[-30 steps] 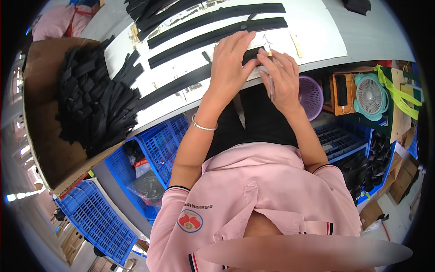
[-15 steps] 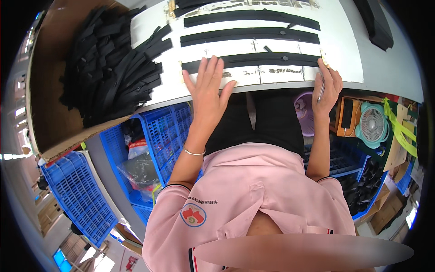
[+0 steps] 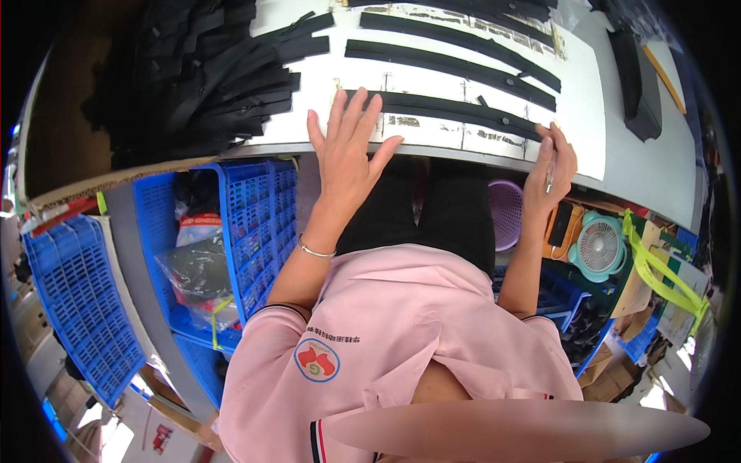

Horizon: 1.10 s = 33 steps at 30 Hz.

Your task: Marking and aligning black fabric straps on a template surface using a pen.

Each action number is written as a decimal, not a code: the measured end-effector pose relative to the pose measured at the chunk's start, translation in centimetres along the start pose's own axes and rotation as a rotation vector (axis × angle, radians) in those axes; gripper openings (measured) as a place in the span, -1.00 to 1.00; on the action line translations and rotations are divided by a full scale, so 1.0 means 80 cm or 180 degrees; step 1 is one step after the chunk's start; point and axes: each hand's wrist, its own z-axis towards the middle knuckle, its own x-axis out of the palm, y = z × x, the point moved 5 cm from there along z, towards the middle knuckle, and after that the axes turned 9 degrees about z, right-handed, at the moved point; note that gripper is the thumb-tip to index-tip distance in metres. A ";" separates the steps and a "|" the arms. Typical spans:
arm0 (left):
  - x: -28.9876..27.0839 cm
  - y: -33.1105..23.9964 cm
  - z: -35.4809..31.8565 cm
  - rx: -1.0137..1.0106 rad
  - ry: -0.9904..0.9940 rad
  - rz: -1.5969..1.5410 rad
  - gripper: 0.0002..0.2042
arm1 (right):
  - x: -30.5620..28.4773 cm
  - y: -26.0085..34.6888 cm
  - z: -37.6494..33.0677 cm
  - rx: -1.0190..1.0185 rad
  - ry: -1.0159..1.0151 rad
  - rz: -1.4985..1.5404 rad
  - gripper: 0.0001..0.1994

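Left hand (image 3: 343,166) fanned wide, I touch the left end of a black strip (image 3: 440,109) lying along the near edge of the worktop (image 3: 656,177); my right hand (image 3: 554,171), curled around what looks like a pen (image 3: 549,184), meets its right end. I'd call this straightening; the next move calls for keeping it flat. A second ago, both hands were close together.

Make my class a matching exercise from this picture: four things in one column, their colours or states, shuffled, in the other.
1. Left hand
2. Right hand
3. Fan
4. Round basket

A. Purple
B. Holding a slender pen-like tool
C. Spread open at the left end of the nearest black strip
D. Teal

Pairs: 1-C; 2-B; 3-D; 4-A
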 end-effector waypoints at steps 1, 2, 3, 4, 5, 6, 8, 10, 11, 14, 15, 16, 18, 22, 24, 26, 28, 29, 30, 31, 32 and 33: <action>-0.001 0.001 -0.001 0.0022 -0.0007 0.0009 -0.40 | 0.013 0.018 0.003 0.0251 0.0000 0.0472 -0.74; -0.002 0.003 -0.001 -0.0012 -0.0028 0.0008 -0.40 | 0.026 0.032 0.006 0.0364 0.0209 0.0717 -0.75; -0.003 0.002 -0.002 -0.0019 -0.0045 0.0022 -0.39 | 0.041 0.046 0.009 0.0480 0.0421 0.0963 -0.76; -0.003 0.003 -0.003 -0.0028 -0.0062 0.0031 -0.38 | 0.059 0.064 0.013 0.0748 0.0645 0.1580 -0.76; -0.002 0.003 -0.003 -0.0049 -0.0079 0.0027 -0.38 | 0.079 0.082 0.017 0.1027 0.0861 0.2190 -0.77; 0.000 0.004 -0.003 -0.0060 -0.0124 -0.0018 -0.37 | 0.094 0.100 0.022 0.0961 0.0957 0.2390 -0.78; 0.001 0.003 -0.002 -0.0095 -0.0184 -0.0068 -0.36 | 0.125 0.126 0.025 0.1047 0.1090 0.2672 -0.79; -0.001 0.001 -0.001 -0.0063 -0.0205 -0.0107 -0.34 | 0.152 0.138 0.027 0.1147 0.1231 0.2962 -0.80; -0.001 0.000 -0.001 -0.0088 -0.0213 -0.0106 -0.34 | 0.166 0.139 0.026 0.1119 0.1290 0.2827 -0.79; -0.003 0.001 -0.001 -0.0103 -0.0271 -0.0160 -0.34 | 0.192 0.131 0.017 0.1075 0.1356 0.2635 -0.78; -0.003 0.002 0.000 -0.0094 -0.0256 -0.0202 -0.34 | 0.197 0.127 0.014 0.1068 0.1327 0.2574 -0.78; -0.002 0.003 -0.001 -0.0091 -0.0239 -0.0245 -0.34 | 0.198 0.129 0.014 0.1066 0.1364 0.2569 -0.78; -0.003 0.007 -0.003 -0.0099 -0.0242 -0.0239 -0.35 | 0.197 0.135 0.015 0.0895 0.1379 0.2395 -0.77; -0.003 0.008 -0.002 -0.0045 -0.0286 -0.0214 -0.35 | 0.200 0.137 0.014 0.0813 0.1437 0.2240 -0.77; -0.001 0.008 -0.003 -0.0059 -0.0313 -0.0212 -0.35 | 0.201 0.138 0.015 0.0616 0.1393 0.2040 -0.77; 0.001 0.008 -0.004 -0.0067 -0.0333 -0.0204 -0.36 | 0.202 0.136 0.015 0.0470 0.1437 0.1906 -0.78; 0.002 0.007 -0.003 -0.0029 -0.0367 -0.0179 -0.36 | 0.204 0.136 0.014 0.0336 0.1459 0.1769 -0.80; 0.003 0.007 -0.003 -0.0020 -0.0353 -0.0180 -0.36 | 0.205 0.134 0.015 0.0315 0.1429 0.1749 -0.80; 0.003 0.007 -0.003 -0.0007 -0.0365 -0.0151 -0.35 | 0.204 0.134 0.014 0.0295 0.1398 0.1728 -0.80; 0.003 0.007 -0.003 -0.0002 -0.0381 -0.0122 -0.35 | 0.203 0.135 0.014 0.0307 0.1396 0.1728 -0.80; 0.003 0.007 -0.004 0.0004 -0.0370 -0.0122 -0.35 | 0.202 0.136 0.012 0.0455 0.1369 0.1883 -0.79; 0.002 0.007 -0.004 -0.0004 -0.0357 -0.0114 -0.35 | 0.201 0.135 0.012 0.0604 0.1339 0.2039 -0.79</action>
